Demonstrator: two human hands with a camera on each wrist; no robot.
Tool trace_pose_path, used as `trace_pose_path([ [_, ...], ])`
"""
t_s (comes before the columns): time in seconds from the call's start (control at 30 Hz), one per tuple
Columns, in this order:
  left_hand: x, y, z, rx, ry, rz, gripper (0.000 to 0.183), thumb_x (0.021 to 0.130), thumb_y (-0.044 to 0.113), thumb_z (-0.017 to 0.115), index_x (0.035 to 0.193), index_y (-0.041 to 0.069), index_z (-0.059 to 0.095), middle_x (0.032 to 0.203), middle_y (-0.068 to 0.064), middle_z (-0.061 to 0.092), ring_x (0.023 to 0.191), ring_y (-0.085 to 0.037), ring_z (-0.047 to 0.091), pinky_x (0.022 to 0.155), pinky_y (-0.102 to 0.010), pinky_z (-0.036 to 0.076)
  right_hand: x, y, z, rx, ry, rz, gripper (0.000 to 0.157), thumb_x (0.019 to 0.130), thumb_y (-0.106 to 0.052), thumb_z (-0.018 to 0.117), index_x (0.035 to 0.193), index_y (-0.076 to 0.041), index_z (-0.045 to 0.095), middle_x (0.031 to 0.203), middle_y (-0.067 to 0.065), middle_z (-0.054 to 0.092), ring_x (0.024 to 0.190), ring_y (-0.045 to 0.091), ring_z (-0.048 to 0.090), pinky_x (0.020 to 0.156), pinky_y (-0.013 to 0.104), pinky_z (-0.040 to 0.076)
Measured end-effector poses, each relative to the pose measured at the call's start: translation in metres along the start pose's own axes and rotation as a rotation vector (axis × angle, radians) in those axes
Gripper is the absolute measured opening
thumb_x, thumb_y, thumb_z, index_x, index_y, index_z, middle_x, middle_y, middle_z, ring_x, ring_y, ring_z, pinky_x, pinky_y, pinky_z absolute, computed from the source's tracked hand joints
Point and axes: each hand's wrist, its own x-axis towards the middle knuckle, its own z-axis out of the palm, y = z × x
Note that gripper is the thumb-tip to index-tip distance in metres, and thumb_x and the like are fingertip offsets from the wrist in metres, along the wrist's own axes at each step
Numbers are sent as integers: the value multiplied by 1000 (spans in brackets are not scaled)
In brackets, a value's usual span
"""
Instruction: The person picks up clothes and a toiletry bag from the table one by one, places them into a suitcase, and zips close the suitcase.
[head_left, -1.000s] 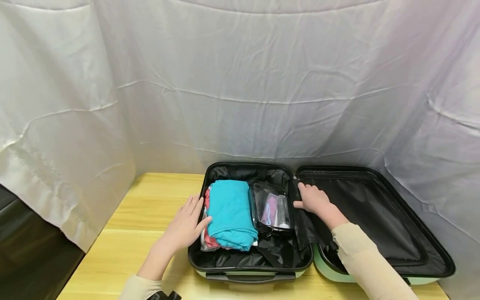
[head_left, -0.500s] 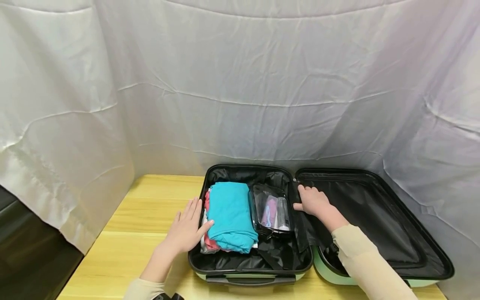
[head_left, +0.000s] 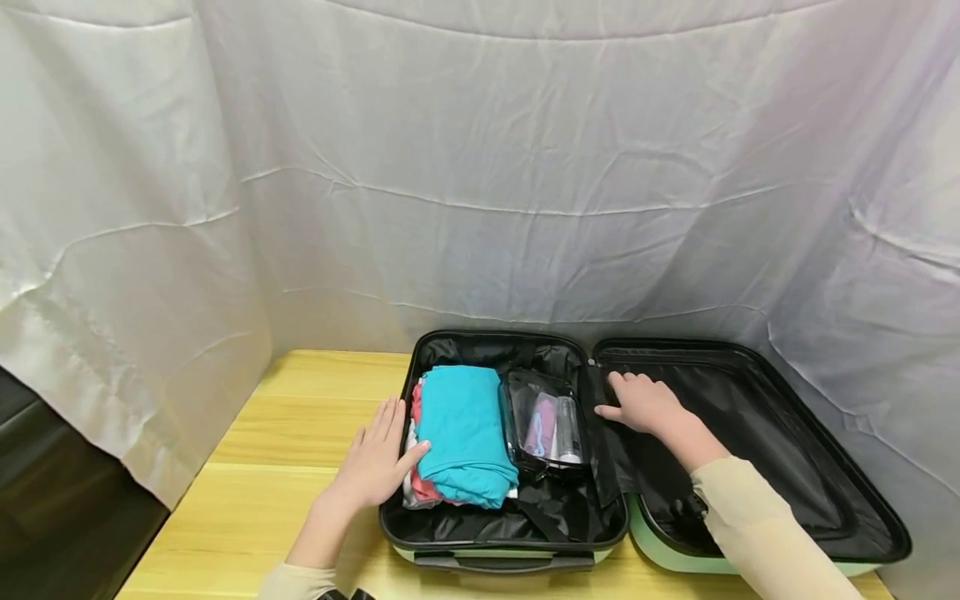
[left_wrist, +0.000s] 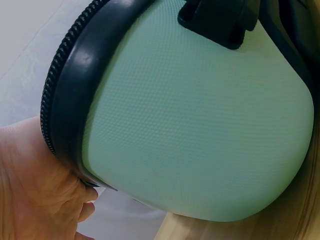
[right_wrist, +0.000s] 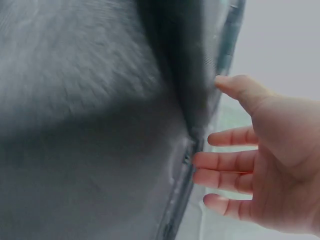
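Observation:
An open suitcase (head_left: 498,546) with a pale green shell lies on the table, its black-lined lid (head_left: 750,467) folded out to the right. My left hand (head_left: 371,458) rests along the left rim, fingers straight and the thumb reaching over the edge of a folded teal garment (head_left: 461,425). Red and white cloth shows beneath that garment. Beside it lies a clear-windowed black pouch (head_left: 543,417) holding a purple item and a clear bottle. At the hinge side, my right hand (head_left: 645,404) hovers by a black fabric flap (head_left: 600,450), fingers spread and nothing gripped.
The wooden table (head_left: 247,467) extends to the left of the suitcase. Grey-white curtains (head_left: 525,167) hang behind and at both sides. A carry handle (head_left: 502,562) faces the near side. At the lower left is a dark surface (head_left: 67,500).
My right hand has shifted slightly to the right, its thumb drawing back from the flap. The left hand stays at the rim, and the suitcase contents look unchanged.

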Motion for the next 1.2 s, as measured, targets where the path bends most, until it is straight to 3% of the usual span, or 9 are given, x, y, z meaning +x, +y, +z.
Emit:
trace_pose_path([
  [0.17,-1,3,2,4,-1,0,85,98,63,35,157,7,11,164,-15,8,153,-34,8,116,-64,18,-21,20,-10,54,116,3,57,92,-44,63,129,-2,52,121,25,60,105,44,60,79,58,49],
  [0.37,0,7,4,-10,-3,0,85,97,63,36,157,8,11,165,-14,8,153,-32,7,117,-63,16,-62,48,-23,117,244,33,54,91,-38,65,127,1,52,112,26,62,95,42,61,70,55,49],
  [0.53,1,7,3,-20,-4,-5,85,97,63,36,157,8,11,165,-13,7,153,-32,7,118,-62,15,-94,66,-26,184,246,99,56,93,-39,64,128,2,49,104,25,59,88,37,59,64,50,46],
  [0.7,0,8,3,-28,-3,-3,85,97,63,37,157,7,11,165,-13,7,153,-33,8,118,-63,15,-125,81,-22,220,258,161,58,94,-42,62,128,3,49,102,26,57,88,39,55,66,51,43],
  [0.9,-2,6,4,-33,-1,2,85,97,63,37,157,7,11,165,-13,7,153,-32,8,118,-63,16,-158,96,-12,277,229,258,65,96,-46,56,130,8,45,109,32,52,93,44,55,71,52,45],
  [1.0,-1,5,3,-41,-6,-1,85,97,63,37,157,7,10,165,-12,6,153,-32,7,118,-62,15,-169,99,-6,304,222,317,67,97,-45,55,130,12,44,111,36,49,93,46,55,70,52,46],
  [1.2,0,5,2,-51,-4,-3,85,97,63,37,157,7,10,165,-12,7,153,-32,8,118,-62,15,-190,92,10,326,292,475,63,98,-38,56,127,17,42,112,39,43,94,49,50,72,54,46],
])
